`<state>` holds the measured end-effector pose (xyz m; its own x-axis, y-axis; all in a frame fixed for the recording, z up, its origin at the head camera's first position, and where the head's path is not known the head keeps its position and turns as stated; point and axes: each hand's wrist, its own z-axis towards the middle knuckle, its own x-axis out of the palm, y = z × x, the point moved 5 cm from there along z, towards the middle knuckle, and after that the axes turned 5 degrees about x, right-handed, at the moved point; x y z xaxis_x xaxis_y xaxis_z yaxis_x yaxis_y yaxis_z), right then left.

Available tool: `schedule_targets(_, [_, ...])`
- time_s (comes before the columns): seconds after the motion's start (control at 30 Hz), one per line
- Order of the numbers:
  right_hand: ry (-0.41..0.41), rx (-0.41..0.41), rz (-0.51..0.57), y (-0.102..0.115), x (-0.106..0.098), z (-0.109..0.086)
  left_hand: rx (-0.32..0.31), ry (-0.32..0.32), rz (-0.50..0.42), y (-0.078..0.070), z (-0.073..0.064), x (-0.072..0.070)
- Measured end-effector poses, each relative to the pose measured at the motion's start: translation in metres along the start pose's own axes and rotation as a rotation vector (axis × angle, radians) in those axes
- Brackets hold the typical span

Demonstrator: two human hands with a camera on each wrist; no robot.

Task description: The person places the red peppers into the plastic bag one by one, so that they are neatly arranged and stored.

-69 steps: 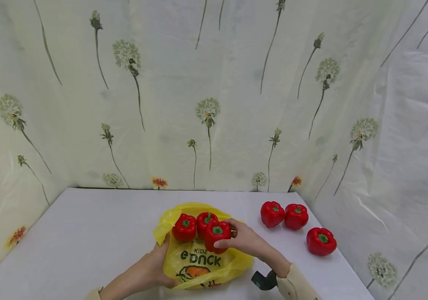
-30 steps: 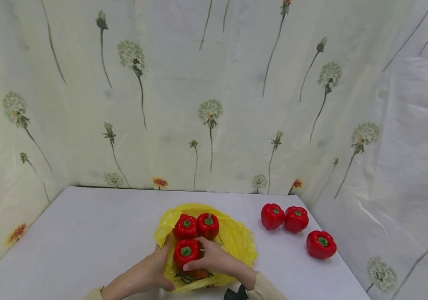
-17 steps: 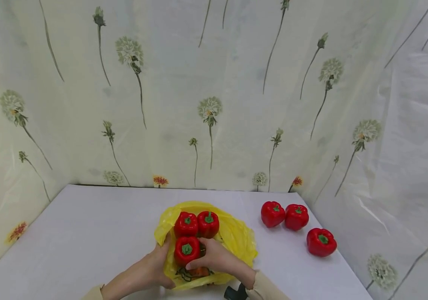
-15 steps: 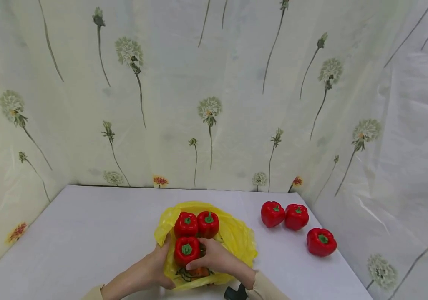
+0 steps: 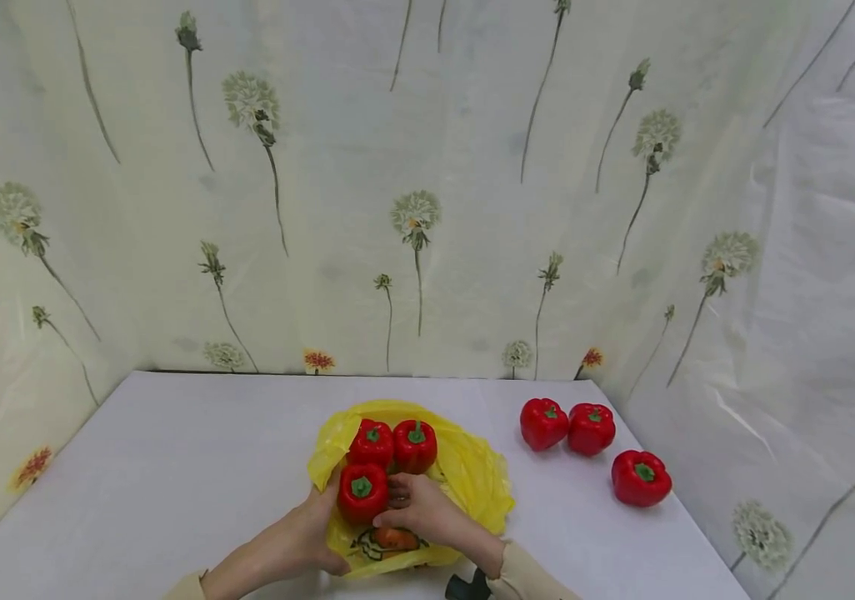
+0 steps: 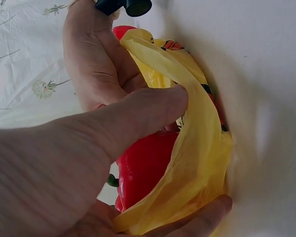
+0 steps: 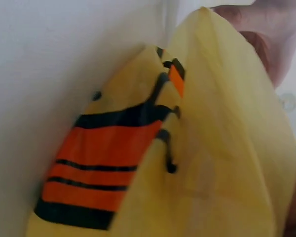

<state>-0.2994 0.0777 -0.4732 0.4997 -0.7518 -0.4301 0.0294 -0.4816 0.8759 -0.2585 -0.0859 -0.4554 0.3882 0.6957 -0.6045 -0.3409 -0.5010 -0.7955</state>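
A yellow plastic bag point(image 5: 472, 475) lies on the table with its mouth spread wide. My left hand point(image 5: 307, 529) holds the bag's left edge; in the left wrist view its thumb and fingers are spread along the rim of the bag point(image 6: 202, 133). Three red bell peppers are in the bag: one back left point(image 5: 371, 446), one back right point(image 5: 415, 447), and a front pepper point(image 5: 362, 496) beside the left hand. Over the bag, my right hand point(image 5: 431, 510) has its fingers loosely extended just right of the front pepper. In the right wrist view the bag point(image 7: 222, 123) hides the peppers.
To the right on the white table point(image 5: 195, 467) stand three more red bell peppers: two close together at the back, a left one point(image 5: 543, 423) and a right one point(image 5: 591, 428), and a nearer one point(image 5: 641, 478) by the right edge. A dandelion-print curtain point(image 5: 337, 167) hangs behind.
My right hand has carried a pepper leftward into the front of the bag and let go of it. The pepper now sits slightly farther left, clear of the fingers. The left hand keeps its place.
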Motion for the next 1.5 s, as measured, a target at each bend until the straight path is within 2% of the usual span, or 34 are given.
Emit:
schedule_targets(0.2, [0.003,-0.019,0.003,-0.001,0.001,0.003,0.048,-0.007,0.015,-0.002,0.0,-0.002])
schedule_targets(0.43, [0.009,-0.027,0.002,0.0,-0.001,0.004,0.031,-0.007,0.011,-0.003,0.002,-0.003])
schedule_targets(0.7, [0.007,-0.058,-0.009,-0.002,0.002,0.005,0.058,-0.016,-0.013,-0.003,0.0,-0.002])
schedule_targets(0.97, [0.047,-0.053,-0.03,-0.005,0.0,0.007,0.089,-0.036,0.028,-0.002,-0.002,-0.003])
schedule_targets(1.23, [0.128,0.002,-0.125,0.002,-0.016,-0.007,0.063,-0.018,-0.004,0.0,-0.001,-0.002])
schedule_targets(1.5, [0.093,-0.021,-0.145,0.015,-0.047,-0.019,0.061,-0.012,-0.008,0.001,-0.001,-0.001])
